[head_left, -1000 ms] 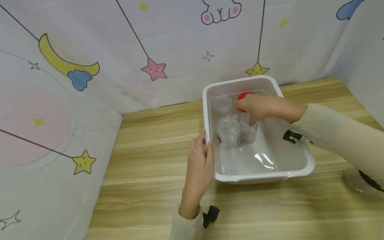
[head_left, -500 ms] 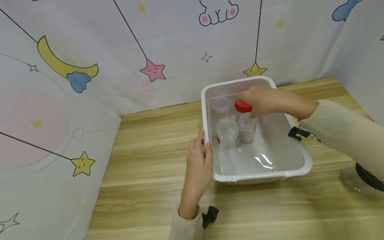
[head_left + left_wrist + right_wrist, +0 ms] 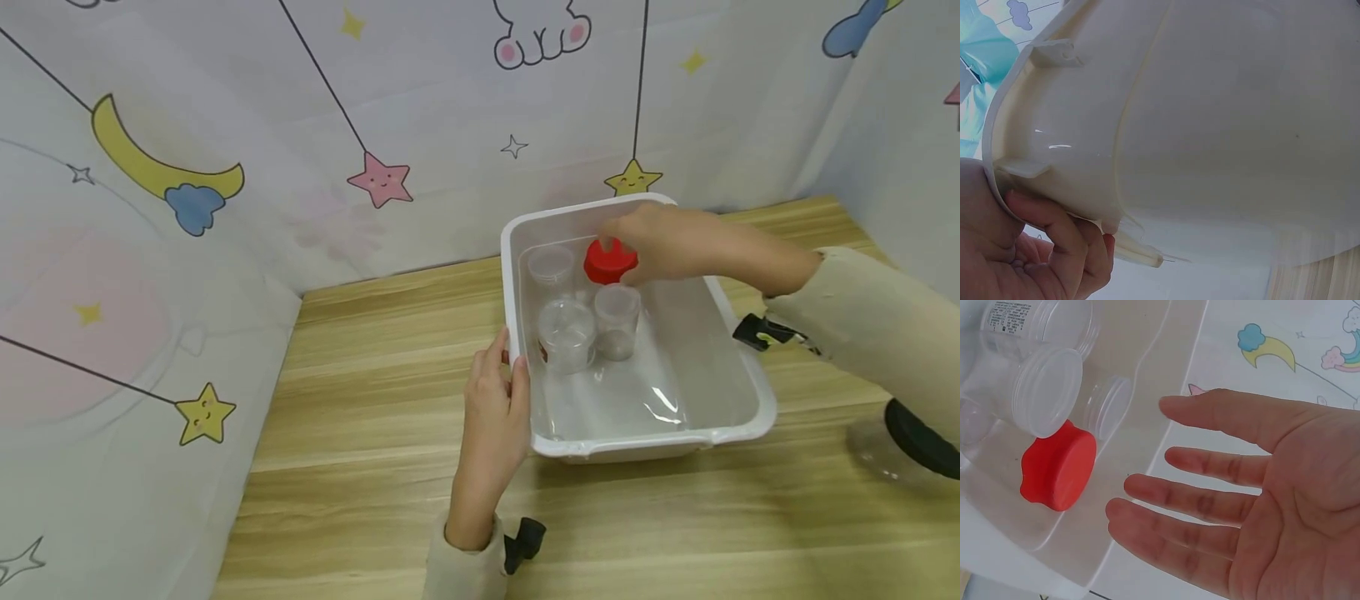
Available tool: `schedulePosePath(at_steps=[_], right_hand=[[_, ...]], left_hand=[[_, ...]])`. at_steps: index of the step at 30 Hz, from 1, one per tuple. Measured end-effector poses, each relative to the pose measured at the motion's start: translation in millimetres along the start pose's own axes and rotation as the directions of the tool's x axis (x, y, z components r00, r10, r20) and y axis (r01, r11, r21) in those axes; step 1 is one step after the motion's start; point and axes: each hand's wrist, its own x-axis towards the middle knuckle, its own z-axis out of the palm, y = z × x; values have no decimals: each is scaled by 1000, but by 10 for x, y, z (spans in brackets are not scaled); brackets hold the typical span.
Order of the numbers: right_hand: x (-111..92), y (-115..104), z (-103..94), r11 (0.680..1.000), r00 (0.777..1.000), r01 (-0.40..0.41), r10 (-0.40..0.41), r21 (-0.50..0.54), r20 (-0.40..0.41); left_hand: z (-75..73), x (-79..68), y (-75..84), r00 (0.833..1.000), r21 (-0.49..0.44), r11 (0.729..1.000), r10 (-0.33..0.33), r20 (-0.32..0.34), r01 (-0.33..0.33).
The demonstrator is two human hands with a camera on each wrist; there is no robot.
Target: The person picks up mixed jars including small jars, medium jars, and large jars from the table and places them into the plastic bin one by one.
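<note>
A white plastic tub [image 3: 738, 400] stands on the table, with my left hand [image 3: 491, 417] gripping its left rim. In the left wrist view my fingers curl under the rim. Inside the tub stand several clear plastic jars: one at the front [image 3: 567, 337], one to its right [image 3: 617, 321] and one behind [image 3: 551, 267]. Behind them is a red wavy-edged container [image 3: 609, 263], also seen in the right wrist view. Just above and beside it is my right hand [image 3: 660, 240], its fingers extended and holding nothing. The right wrist view shows a gap between the fingertips and the red container [image 3: 1067, 470].
A clear jar with a black lid [image 3: 926, 442] lies near the right edge, partly behind the sleeve. The wooden table [image 3: 360, 433] runs to a printed cloth [image 3: 442, 108] behind and at both sides. Dark camera mounts [image 3: 525, 542] sit on the wrists.
My right hand has let go of the red container and drawn back a little to the right, uncovering more of it. The left hand keeps its hold on the rim.
</note>
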Motion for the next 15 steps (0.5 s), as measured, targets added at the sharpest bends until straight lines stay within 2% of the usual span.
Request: schedulePosePath(at_steps=[8, 15], right_hand=[[-137, 46, -89, 994, 994, -109, 109, 12, -6], [-305, 184, -156, 990, 990, -140, 140, -6, 1]], left_hand=[[2, -4, -3, 1000, 4, 1000, -4, 0, 4], [5, -6, -4, 1000, 5, 1000, 2, -1, -2]])
